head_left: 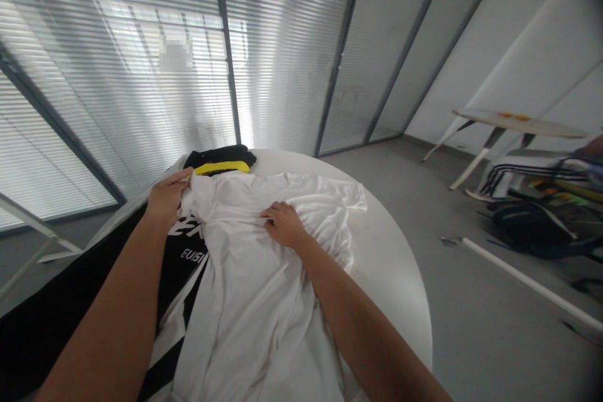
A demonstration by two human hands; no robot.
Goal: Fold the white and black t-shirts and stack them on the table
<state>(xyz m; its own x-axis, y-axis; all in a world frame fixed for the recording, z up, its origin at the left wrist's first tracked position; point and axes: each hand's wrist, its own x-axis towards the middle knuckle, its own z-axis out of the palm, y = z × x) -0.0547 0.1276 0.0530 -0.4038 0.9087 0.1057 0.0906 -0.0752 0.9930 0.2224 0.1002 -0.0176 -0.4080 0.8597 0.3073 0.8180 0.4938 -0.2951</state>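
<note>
Blinds (282, 107) back my round desk (400, 276). One white shirt (254, 282) covers its middle, crowded left by black printed cloth (172, 276) and, at the far edge, one black-and-yellow garment (223, 167). My left fingers (176, 177) pinch the shirt's sleeve (200, 191); my right fingers (277, 208) curl on it, grip unclear. Rightward, bare desk lies open.

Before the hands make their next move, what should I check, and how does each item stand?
1. Left hand on the white shirt: ok, fingers at the sleeve on the left.
2. Right hand on the shirt: ok, near its middle; firmness of hold, cannot tell.
3. Shirt smooth: not ok, creased and bunched.
4. Shirt apart from the black garment: not ok, overlapping it.
5. Shirt's lower end on the table: cannot tell, it leaves the view.
</note>
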